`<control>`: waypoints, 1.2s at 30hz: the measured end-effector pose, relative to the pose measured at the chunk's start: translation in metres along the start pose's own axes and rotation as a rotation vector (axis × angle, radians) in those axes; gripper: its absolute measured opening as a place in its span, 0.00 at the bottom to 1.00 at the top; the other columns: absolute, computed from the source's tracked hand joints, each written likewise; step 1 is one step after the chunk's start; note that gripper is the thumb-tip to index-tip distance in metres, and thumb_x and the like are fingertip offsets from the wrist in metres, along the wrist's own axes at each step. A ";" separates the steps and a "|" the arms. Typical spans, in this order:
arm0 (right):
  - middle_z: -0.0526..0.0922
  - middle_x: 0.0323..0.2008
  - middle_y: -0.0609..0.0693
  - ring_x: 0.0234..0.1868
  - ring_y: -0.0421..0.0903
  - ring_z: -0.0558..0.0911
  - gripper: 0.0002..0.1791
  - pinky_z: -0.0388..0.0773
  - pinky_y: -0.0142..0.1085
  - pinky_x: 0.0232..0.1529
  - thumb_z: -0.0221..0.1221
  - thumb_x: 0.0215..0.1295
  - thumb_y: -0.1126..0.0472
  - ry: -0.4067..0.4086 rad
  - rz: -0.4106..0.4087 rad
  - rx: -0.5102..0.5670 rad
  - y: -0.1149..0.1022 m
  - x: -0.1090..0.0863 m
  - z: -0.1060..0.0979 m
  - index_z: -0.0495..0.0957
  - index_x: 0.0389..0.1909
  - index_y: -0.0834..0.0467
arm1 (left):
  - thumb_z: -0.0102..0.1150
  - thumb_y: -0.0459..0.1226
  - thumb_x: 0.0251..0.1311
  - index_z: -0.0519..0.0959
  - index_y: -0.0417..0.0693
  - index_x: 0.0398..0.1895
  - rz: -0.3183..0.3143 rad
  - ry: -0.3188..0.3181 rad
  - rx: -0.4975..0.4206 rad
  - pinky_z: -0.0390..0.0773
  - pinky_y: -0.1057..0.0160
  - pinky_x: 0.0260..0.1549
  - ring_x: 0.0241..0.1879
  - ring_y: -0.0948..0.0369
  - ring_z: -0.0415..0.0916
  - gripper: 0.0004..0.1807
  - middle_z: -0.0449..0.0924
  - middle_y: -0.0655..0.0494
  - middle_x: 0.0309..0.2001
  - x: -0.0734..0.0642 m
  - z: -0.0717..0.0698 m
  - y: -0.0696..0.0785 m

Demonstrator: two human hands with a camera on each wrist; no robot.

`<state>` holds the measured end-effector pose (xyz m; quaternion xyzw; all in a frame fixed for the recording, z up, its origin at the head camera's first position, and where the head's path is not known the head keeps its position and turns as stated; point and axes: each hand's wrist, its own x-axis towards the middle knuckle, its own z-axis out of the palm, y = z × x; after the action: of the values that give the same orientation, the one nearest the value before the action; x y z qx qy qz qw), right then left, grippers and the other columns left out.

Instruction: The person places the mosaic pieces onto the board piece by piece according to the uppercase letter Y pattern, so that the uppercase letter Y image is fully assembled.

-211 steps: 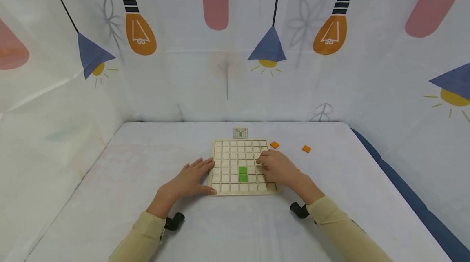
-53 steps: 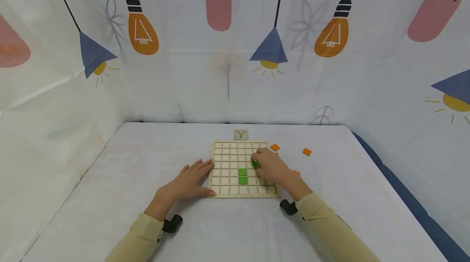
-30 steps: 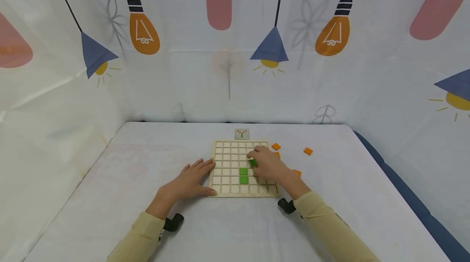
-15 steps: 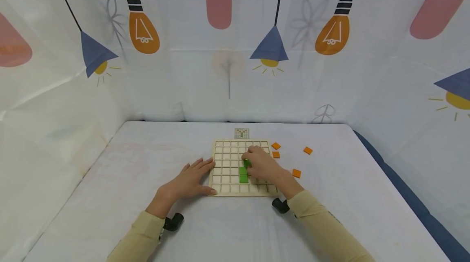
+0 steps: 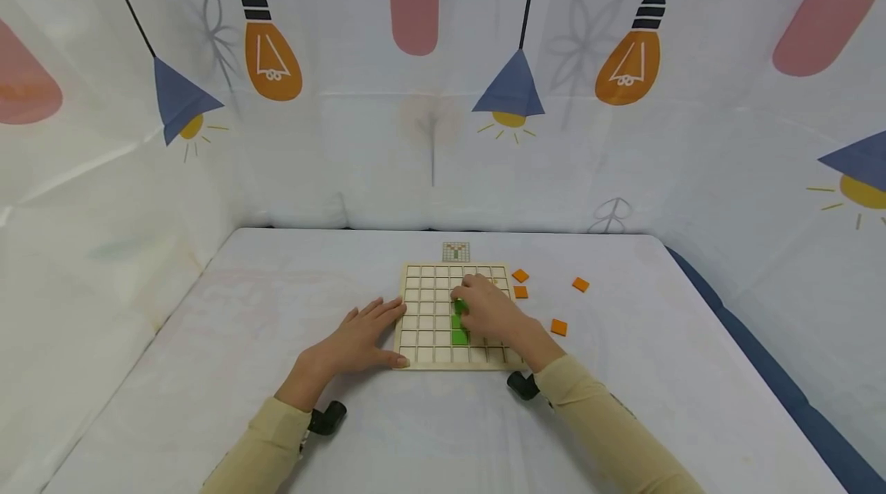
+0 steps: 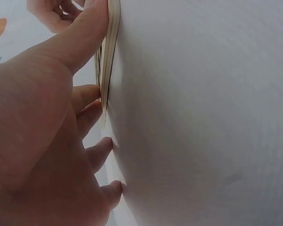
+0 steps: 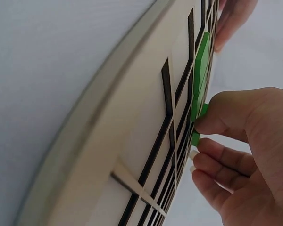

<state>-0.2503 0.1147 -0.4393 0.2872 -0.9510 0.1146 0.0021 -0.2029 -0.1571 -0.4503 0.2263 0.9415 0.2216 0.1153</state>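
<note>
A pale wooden grid board (image 5: pixel 424 296) lies on the white table. My right hand (image 5: pixel 490 311) pinches a green square tile (image 5: pixel 460 306) between thumb and fingers over the board, just beyond two green tiles (image 5: pixel 459 338) seated in one column. In the right wrist view the held tile (image 7: pixel 196 138) shows at the thumb tip, partly hidden, close to the seated green tiles (image 7: pixel 201 70). My left hand (image 5: pixel 356 340) is spread flat, its thumb and fingers against the board's left edge; the left wrist view shows the thumb across the board's side (image 6: pixel 111 52).
A small pattern card (image 5: pixel 456 252) lies beyond the board's far edge. Several orange tiles lie loose to the right, among them one near the board (image 5: pixel 521 292), one farther right (image 5: pixel 581 285) and one nearer me (image 5: pixel 559 327). A printed white cloth (image 5: pixel 374 163) hangs behind.
My right hand has come left across the board with a green tile, from the right-hand columns to the column of the two green tiles. My left hand has stayed at the board's edge.
</note>
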 end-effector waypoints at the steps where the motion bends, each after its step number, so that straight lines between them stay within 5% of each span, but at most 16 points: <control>1: 0.76 0.40 0.45 0.39 0.42 0.68 0.18 0.70 0.33 0.39 0.59 0.61 0.68 0.003 -0.004 0.003 -0.001 0.000 -0.001 0.83 0.52 0.55 | 0.67 0.61 0.53 0.56 0.52 0.79 0.000 0.000 0.001 0.44 0.32 0.73 0.80 0.46 0.43 0.54 0.51 0.57 0.80 0.000 0.000 0.000; 36: 0.78 0.40 0.46 0.41 0.42 0.71 0.15 0.74 0.34 0.44 0.57 0.64 0.69 0.002 -0.036 -0.006 -0.002 0.002 0.003 0.85 0.49 0.56 | 0.68 0.61 0.53 0.56 0.52 0.78 -0.011 -0.007 -0.018 0.43 0.31 0.73 0.80 0.45 0.43 0.54 0.51 0.56 0.80 -0.001 0.000 0.001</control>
<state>-0.2507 0.1111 -0.4421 0.3041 -0.9460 0.1122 0.0057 -0.2019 -0.1571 -0.4501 0.2210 0.9403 0.2287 0.1216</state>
